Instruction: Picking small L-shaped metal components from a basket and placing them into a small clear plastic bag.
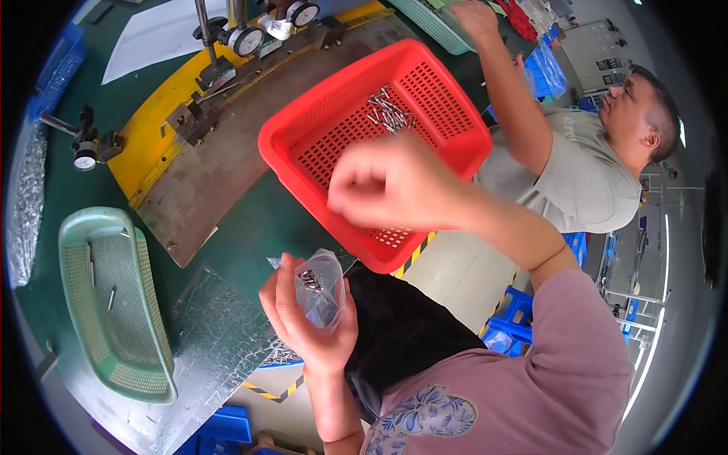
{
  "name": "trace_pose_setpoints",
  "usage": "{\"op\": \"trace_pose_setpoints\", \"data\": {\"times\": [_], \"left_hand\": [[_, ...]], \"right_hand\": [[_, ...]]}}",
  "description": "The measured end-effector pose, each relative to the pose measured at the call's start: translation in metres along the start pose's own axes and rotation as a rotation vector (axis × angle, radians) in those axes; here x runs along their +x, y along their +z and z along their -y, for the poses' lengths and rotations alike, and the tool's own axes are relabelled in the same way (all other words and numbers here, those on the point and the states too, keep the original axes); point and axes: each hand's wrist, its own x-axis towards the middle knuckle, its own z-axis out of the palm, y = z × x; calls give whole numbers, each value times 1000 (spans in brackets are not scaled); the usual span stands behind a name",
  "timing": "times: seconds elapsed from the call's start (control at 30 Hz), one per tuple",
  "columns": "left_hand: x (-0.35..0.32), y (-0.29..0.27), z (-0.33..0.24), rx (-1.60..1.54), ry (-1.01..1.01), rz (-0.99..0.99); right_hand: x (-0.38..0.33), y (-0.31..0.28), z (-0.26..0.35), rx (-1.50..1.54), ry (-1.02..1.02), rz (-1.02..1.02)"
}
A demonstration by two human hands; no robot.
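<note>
My left hand [307,322] is closed round a clear plastic bag [324,292], its mouth spread. A small cluster of shiny metal pins [310,280] lies inside the bag. Over the near side of a red perforated basket [303,114] hovers my right hand [390,182], slightly blurred, its fingers curled and the tips pressed together. Anything in that pinch is too small or hidden to make out. Loose metal pins [389,112] lie in a heap on the basket floor, beyond my right hand.
A green basket [155,303] at left holds a few thin metal rods. Dial gauges [246,42] on stands occupy a metal plate [250,121] with yellow edging. Another person [584,152] works at the right, reaching toward a pale green basket [432,26]. More pins [280,354] lie below my left hand.
</note>
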Motion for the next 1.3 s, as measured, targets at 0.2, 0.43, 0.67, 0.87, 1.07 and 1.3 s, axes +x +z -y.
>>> {"op": "trace_pose_setpoints", "data": {"times": [0.2,0.43,0.67,0.87,1.07,1.3], "left_hand": [[1,0,-1,67,36,28],[-1,-4,3,43,-1,0],[0,-8,5,53,-10,-21],[0,-5,2,40,-20,-18],[-3,-4,2,40,-39,-25],[0,-8,-10,47,-25,-48]], "right_hand": [[36,-31,-146,-760,-15,90],[35,-23,-157,-996,-141,165],[32,-16,-130,-479,424,33],[32,7,-154,-19,691,-24],[36,10,-130,-364,590,67],[8,-4,-61,476,469,100]]}}
